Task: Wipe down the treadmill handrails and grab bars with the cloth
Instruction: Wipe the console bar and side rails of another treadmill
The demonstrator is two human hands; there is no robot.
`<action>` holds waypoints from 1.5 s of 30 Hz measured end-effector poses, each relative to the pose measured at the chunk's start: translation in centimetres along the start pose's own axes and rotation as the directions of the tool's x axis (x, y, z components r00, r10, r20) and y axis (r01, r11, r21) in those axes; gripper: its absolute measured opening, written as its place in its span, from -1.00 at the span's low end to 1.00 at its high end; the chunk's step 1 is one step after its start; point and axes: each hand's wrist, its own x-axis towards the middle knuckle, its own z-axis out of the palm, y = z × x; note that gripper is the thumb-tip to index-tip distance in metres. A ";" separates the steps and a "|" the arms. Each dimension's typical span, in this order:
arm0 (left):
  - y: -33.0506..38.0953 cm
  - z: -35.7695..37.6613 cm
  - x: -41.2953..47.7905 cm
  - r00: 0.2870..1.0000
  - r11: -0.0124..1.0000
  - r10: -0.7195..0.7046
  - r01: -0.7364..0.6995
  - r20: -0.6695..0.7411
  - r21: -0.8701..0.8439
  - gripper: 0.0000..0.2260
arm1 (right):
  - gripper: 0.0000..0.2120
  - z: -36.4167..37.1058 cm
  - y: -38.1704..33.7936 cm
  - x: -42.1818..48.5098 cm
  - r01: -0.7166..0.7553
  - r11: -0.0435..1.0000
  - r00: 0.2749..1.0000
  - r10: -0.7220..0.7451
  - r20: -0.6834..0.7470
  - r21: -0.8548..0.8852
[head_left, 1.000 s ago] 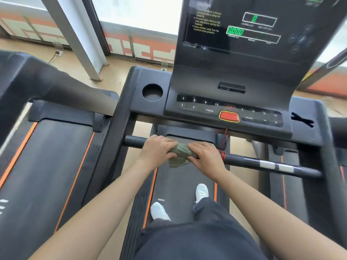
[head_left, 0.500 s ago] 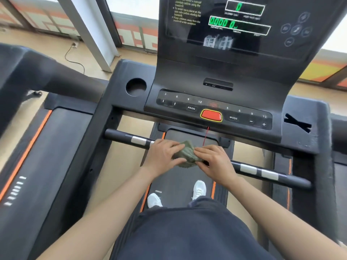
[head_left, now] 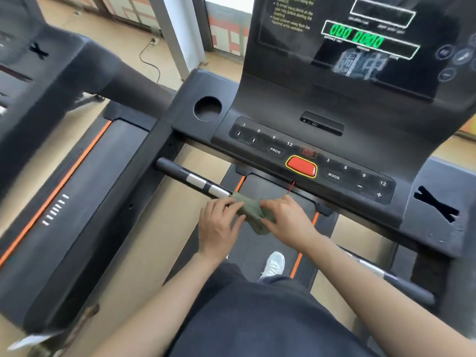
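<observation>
Grip: our left hand (head_left: 219,228) and right hand (head_left: 286,220) clasp the cloth (head_left: 251,211) on the grab bar (head_left: 195,180).
Bar axis: extends left and right of our grip.
Leftward stretch: left hand nearer.

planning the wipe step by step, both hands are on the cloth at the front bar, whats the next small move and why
Probably keep sliding the cloth right along the grab bar. The left hand and right hand grip it mid-bar, just past the left silver plates, which were hidden a second ago, so the wipe seems to run rightward; the bar's right stretch remains.
</observation>
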 end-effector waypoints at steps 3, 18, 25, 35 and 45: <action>2.0 -0.8 -1.2 0.783 0.690 -0.595 0.613 0.180 -0.385 -0.90 | -0.70 -0.2 -0.7 1.3 -0.043 0.999 0.998 0.042 0.045 0.020; 1.9 -0.8 2.8 0.239 -0.692 -0.493 0.476 0.837 -0.543 -0.79 | -0.72 -0.7 -2.8 8.8 -0.319 0.889 0.910 0.190 0.369 0.328; -3.5 -2.1 5.4 0.226 -0.618 -0.682 0.330 0.695 -0.713 -0.86 | -0.72 0.3 -7.8 13.8 -0.241 0.860 0.936 0.082 0.343 0.450; -10.4 -2.6 7.9 0.278 -0.610 -0.718 0.188 0.638 -0.769 -0.67 | -0.73 2.9 -12.8 22.5 -0.216 0.856 0.937 0.047 0.345 0.470; -11.4 -3.1 8.6 0.072 -0.625 -0.776 0.050 0.627 -0.779 -0.75 | -0.94 3.2 -14.0 24.7 -0.171 0.883 0.980 0.109 0.164 0.438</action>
